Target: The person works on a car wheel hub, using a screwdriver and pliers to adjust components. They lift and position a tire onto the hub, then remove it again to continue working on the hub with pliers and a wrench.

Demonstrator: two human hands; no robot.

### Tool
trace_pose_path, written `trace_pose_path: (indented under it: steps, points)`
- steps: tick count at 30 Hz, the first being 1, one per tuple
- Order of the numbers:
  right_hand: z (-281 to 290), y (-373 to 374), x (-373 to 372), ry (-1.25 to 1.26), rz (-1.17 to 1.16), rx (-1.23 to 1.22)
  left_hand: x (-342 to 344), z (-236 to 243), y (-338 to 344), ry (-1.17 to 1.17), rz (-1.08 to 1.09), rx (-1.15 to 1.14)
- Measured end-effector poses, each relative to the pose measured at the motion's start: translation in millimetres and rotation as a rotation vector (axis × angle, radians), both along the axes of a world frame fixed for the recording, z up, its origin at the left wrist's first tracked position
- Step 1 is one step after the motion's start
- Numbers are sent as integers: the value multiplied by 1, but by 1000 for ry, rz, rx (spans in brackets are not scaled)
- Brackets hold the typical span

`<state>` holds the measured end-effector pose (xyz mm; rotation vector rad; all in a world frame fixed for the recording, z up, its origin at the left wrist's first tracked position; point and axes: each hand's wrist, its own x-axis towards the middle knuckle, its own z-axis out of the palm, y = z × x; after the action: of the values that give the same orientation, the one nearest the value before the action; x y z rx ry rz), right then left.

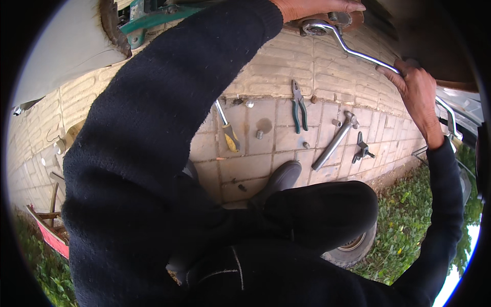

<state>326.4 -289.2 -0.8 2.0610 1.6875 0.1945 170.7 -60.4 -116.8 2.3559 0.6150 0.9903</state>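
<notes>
My right hand (420,94) is closed round the far end of a shiny cranked ring wrench (353,50). The wrench's ring end (314,28) sits at a rusty metal part (353,21) near the top edge, beside a bolt (333,17). Stretched across the top of that part is my left hand (314,7), its visible fingers straight; the picture's edge cuts off some of it. Below lie green-handled pliers (298,108), a hammer (335,140), a yellow-and-black screwdriver (231,137) and a dark bracket (362,148).
Several small metal pieces, among them a cylindrical one (260,134), lie scattered on the paving (245,169). A green metal frame (158,20) is at upper left. My shoe (284,176) rests near the tools. Grass (404,220) and a wheel (353,248) are at lower right.
</notes>
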Motion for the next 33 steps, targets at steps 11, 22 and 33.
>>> trace_pose_path:
  steps: [11, 22, 33]
  points:
    - [-32, -15, 10, 101, -112, 122, 3, -1, -1, 3, 61, 86]
    - [-42, -22, 37, 195, -74, 149, 5, -5, 2, 46, 44, 19]
    - [-64, -21, 48, 318, -177, 101, 0, 6, -10, 61, 94, 50]
